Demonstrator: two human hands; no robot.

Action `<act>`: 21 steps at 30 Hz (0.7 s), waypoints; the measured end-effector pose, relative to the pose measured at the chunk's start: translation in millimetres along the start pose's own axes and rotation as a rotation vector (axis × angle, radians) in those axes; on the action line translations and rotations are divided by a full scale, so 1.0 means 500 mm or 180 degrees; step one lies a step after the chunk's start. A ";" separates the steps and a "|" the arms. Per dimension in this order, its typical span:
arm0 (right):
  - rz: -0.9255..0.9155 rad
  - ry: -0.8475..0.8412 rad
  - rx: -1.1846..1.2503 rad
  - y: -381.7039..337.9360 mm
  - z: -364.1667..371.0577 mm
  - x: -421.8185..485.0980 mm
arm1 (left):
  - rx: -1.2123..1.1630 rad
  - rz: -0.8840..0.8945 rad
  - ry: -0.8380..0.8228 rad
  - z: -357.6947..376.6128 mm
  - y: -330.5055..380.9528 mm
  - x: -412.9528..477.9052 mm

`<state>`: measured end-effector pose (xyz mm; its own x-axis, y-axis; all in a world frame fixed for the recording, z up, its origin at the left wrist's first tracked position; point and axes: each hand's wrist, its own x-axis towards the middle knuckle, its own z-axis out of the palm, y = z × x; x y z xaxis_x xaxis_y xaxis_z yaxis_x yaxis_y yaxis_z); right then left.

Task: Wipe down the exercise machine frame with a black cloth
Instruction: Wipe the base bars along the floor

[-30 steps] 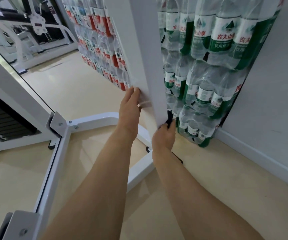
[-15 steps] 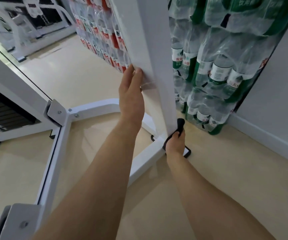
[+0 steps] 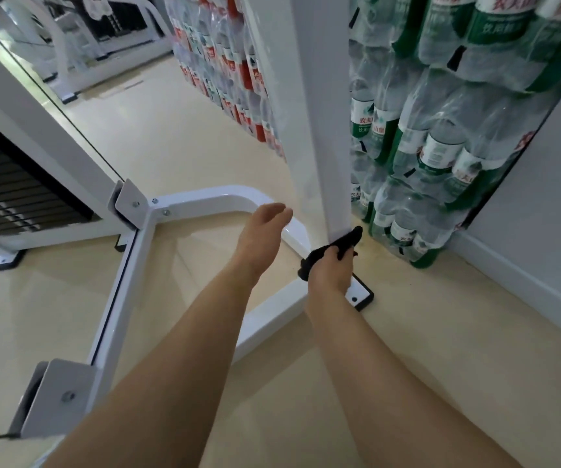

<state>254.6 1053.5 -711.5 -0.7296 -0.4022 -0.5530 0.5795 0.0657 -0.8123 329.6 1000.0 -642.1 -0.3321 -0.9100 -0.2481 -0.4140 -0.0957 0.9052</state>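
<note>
The exercise machine frame (image 3: 309, 113) is glossy white square steel tubing, and its upright post rises through the upper centre of the picture. A rounded base tube (image 3: 225, 197) curves across the middle. The black cloth (image 3: 345, 241), soft and bunched, sits right of centre, pressed against the foot of the post. The right hand (image 3: 329, 271) grips the cloth with curled fingers, arm stretched forward. Just left of it, the left hand (image 3: 263, 231) holds nothing, fingers loosely extended over the base tube. Shrink-wrapped water bottles (image 3: 441, 146) are stacked at upper right.
</note>
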 end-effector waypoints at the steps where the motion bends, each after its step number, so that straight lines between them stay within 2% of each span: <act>1: -0.0027 -0.0017 -0.0232 -0.003 -0.009 -0.005 | 0.0205 -0.0130 -0.0015 -0.017 -0.018 -0.007; 4: 0.0293 -0.0248 -0.1083 0.023 -0.036 -0.005 | 0.0966 -0.0496 0.0062 -0.060 -0.098 -0.028; 6: 0.0454 -0.0723 -0.1872 0.068 -0.052 -0.009 | 0.1845 -0.0631 -0.0156 -0.070 -0.166 -0.040; 8: -0.0032 -0.1079 -0.2633 0.108 -0.053 -0.007 | 0.2835 -0.0658 -0.0707 -0.069 -0.220 -0.041; 10: -0.1036 -0.1298 -0.3143 0.135 -0.044 0.004 | 0.3433 -0.0559 -0.1177 -0.075 -0.261 -0.042; 12: -0.1941 -0.1556 -0.3515 0.155 -0.032 0.033 | 0.3593 -0.0424 -0.1250 -0.089 -0.299 -0.043; 14: -0.2418 -0.1641 -0.4047 0.174 -0.033 0.081 | 0.3537 -0.0401 -0.1109 -0.109 -0.337 -0.057; 18: -0.2770 -0.1438 -0.5218 0.222 -0.050 0.135 | 0.3428 -0.0016 -0.0734 -0.168 -0.412 -0.131; 21: -0.2792 -0.1441 -0.5201 0.298 -0.039 0.060 | 0.3303 0.0048 -0.0320 -0.242 -0.464 -0.200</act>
<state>312.2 1069.0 -852.9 -0.2930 -0.9523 -0.0853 -0.9029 0.3049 -0.3031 561.6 1064.5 -785.4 -0.3927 -0.8659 -0.3098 -0.9185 0.3525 0.1790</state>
